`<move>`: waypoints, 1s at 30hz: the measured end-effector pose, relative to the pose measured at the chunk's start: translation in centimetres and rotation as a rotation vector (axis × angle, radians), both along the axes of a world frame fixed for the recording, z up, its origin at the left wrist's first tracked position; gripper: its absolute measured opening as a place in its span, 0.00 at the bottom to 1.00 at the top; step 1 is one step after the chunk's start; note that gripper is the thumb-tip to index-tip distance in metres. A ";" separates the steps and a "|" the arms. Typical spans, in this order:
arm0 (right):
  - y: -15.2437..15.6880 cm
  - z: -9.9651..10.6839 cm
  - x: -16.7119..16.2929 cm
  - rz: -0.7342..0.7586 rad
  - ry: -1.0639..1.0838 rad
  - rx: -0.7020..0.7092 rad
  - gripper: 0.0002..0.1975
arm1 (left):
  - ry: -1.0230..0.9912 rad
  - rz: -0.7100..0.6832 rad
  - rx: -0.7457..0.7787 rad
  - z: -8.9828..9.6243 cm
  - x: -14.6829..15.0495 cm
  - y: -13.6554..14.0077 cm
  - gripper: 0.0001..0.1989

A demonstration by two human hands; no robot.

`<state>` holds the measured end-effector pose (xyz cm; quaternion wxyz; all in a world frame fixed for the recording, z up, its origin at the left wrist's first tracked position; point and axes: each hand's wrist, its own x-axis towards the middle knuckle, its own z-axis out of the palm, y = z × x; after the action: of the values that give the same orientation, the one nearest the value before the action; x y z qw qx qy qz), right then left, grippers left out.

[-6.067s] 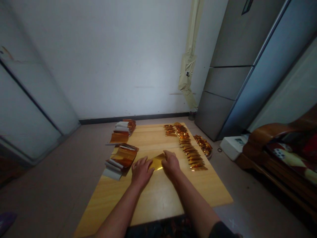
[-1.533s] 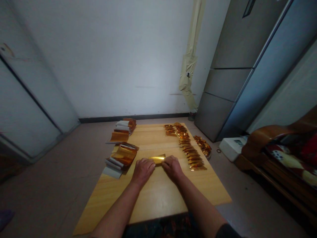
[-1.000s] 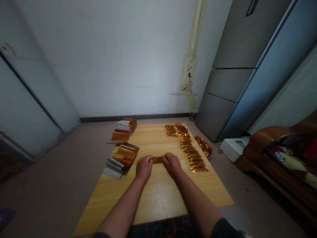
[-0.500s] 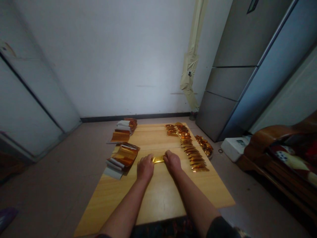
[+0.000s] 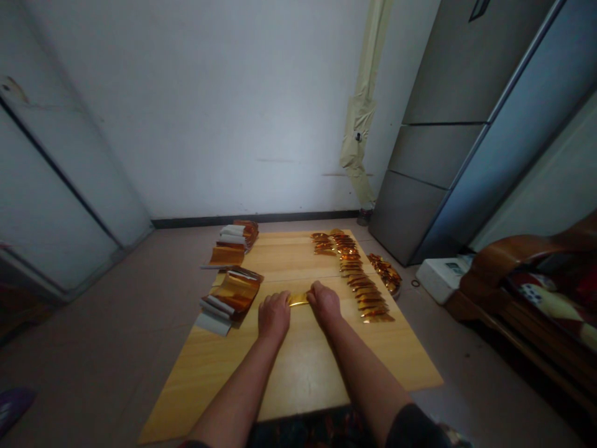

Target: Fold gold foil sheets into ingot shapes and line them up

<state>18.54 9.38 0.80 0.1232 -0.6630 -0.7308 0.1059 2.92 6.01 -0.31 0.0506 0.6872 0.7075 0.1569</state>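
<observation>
Between my two hands, low over the middle of the wooden table (image 5: 298, 373), stretches a narrow folded strip of gold foil paper (image 5: 298, 300). My left hand (image 5: 274, 316) is closed on its left end and my right hand (image 5: 325, 305) on its right end; the fingertips partly hide both ends. Left of my left hand lies a loose stack of gold foil sheets (image 5: 239, 289) with pale backs. A row of folded gold foil pieces (image 5: 366, 289) overlaps along the right side of the table.
More foil sheets (image 5: 228, 254) lie at the table's far left corner. Beyond the right edge, a container of shiny gold pieces (image 5: 385, 274) stands lower down. A grey refrigerator (image 5: 415, 186), a white box (image 5: 441, 279) and a wooden seat (image 5: 504, 286) are on the right.
The foil strip looks slightly flatter and narrower between my hands. Both hands keep almost the same place and grip; the view has tilted a little.
</observation>
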 end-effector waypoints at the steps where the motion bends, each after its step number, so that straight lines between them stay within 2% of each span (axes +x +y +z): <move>1: 0.0 -0.1 0.0 0.000 -0.001 0.012 0.07 | 0.009 0.003 -0.002 0.0 0.0 0.0 0.16; 6: -0.1 -0.4 -0.2 -0.012 -0.008 0.047 0.07 | 0.039 0.017 0.010 0.1 0.3 -0.2 0.16; 10: -0.3 -0.6 -0.3 0.009 -0.009 0.087 0.07 | 0.069 0.027 0.017 0.3 0.3 -0.4 0.12; 18: -0.2 -0.8 -0.2 0.049 -0.081 0.104 0.08 | 0.081 -0.018 0.025 0.1 0.1 -0.5 0.13; 24: 0.2 0.4 -1.6 0.070 -0.151 -0.003 0.11 | 0.098 -0.080 -0.019 0.3 0.5 0.4 0.14; 30: 0.0 0.8 -2.2 -0.046 0.008 -0.055 0.11 | 0.063 -0.046 -0.025 0.4 0.4 0.8 0.12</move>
<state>16.35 9.35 1.65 0.1103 -0.6825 -0.7115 0.1259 3.30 6.79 0.13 0.0402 0.7074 0.6945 0.1251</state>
